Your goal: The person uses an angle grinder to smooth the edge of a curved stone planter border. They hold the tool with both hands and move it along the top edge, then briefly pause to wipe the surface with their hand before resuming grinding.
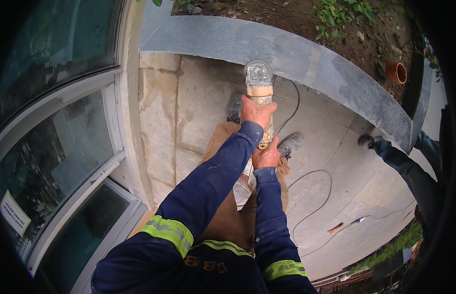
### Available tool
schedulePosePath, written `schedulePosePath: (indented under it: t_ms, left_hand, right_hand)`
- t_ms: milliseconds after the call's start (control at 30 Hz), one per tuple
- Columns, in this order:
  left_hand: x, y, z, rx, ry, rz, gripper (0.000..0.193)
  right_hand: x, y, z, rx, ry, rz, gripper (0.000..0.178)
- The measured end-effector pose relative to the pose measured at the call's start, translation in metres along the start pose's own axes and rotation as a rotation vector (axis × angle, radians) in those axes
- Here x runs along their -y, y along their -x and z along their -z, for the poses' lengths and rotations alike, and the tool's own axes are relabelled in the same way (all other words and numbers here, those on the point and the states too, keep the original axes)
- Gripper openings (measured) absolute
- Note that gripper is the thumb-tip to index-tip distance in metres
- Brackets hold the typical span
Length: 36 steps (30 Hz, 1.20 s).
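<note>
Both of my hands are closed around a dusty, worn angle grinder (260, 99). My left hand (258, 111) wraps its body just behind the head. Lower down, my right hand (267, 156) grips the rear end. The round disc (259, 67) is at the inner edge of a grey stone coping (286, 51); whether it touches the stone I cannot tell. A dark power cord (297, 98) loops out to the right of the tool. Below my right hand, a white printed object (244, 182), partly hidden by my arms, shows between my legs.
A glazed door frame (115, 157) stands at left. Beyond the coping is a soil bed (267, 12) with plants and an orange-brown pot (396, 72). Another person's leg (406, 161) is at right. On the paved floor (331, 196) lie a cable (331, 188) and a small orange item (336, 228).
</note>
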State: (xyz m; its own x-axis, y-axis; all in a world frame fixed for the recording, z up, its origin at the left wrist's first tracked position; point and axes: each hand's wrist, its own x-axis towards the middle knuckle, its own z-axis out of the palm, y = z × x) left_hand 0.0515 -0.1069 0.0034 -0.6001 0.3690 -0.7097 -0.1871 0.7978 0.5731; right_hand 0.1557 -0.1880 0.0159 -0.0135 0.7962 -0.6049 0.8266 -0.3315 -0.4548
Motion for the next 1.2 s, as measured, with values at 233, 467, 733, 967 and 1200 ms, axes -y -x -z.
schedulePosePath:
  t_ms: [233, 467, 733, 967, 1200]
  left_hand:
    - [-0.007, 0.009, -0.012, 0.058, 0.004, -0.020, 0.071]
    - [0.012, -0.010, -0.003, -0.014, 0.051, -0.024, 0.070]
    - [-0.012, 0.005, -0.005, 0.040, -0.035, -0.006, 0.070]
    - [0.005, -0.024, 0.001, -0.014, 0.058, -0.042, 0.071]
    - [-0.001, 0.010, -0.001, 0.043, -0.017, -0.025, 0.075]
  right_hand:
    - [-0.009, 0.002, 0.007, -0.082, 0.042, -0.015, 0.069]
    - [-0.002, -0.003, -0.002, -0.004, 0.009, 0.032, 0.069]
    - [-0.004, 0.000, 0.001, -0.080, 0.062, -0.030, 0.071]
    - [0.010, -0.010, -0.007, 0.013, 0.041, 0.008, 0.072]
    - [-0.002, 0.009, 0.003, -0.039, 0.034, -0.054, 0.073]
